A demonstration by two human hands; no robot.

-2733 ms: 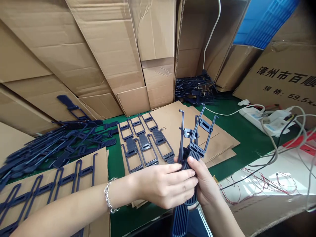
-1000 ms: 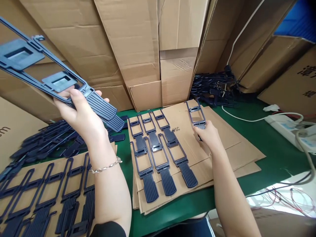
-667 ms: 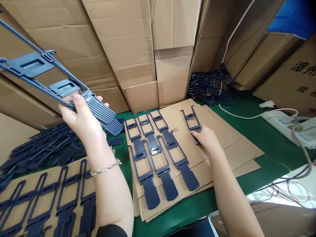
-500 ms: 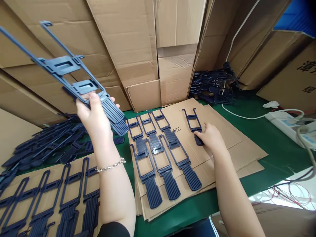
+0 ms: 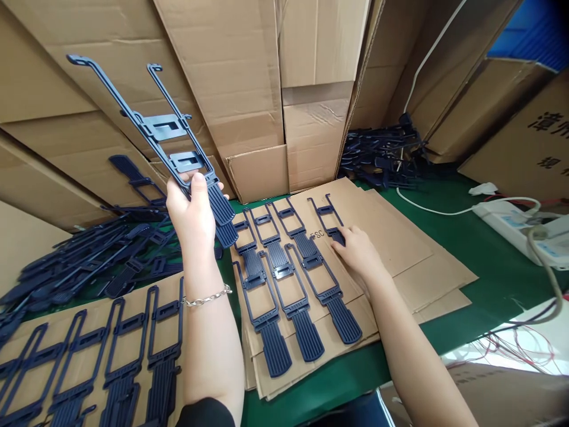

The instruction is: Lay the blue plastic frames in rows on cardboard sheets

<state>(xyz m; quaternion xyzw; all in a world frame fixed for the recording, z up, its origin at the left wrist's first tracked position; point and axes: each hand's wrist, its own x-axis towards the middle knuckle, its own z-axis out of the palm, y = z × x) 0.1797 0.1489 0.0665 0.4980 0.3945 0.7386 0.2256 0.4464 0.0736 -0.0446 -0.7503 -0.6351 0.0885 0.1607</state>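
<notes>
1. The left hand [image 5: 193, 213] is closed around the ribbed end of a dark blue plastic frame [image 5: 163, 127], holding it up off the counter and tilted toward the upper left of the picture.
2. The right hand [image 5: 358, 255] lies open, its fingers [image 5: 340, 248] touching the ribbed end of a second blue frame [image 5: 326, 210].
3. That frame lies flat on stacked cardboard sheets [image 5: 400, 261], just beside six blue frames [image 5: 281, 271] set in two rows.
4. At lower left, more frames [image 5: 125, 324] lie in a row on a cardboard sheet [image 5: 137, 302], below a loose heap of frames [image 5: 89, 255].
5. Another heap of frames [image 5: 382, 157] sits at the back of the green counter [image 5: 435, 237], and a power strip [image 5: 511, 219] lies at right.
</notes>
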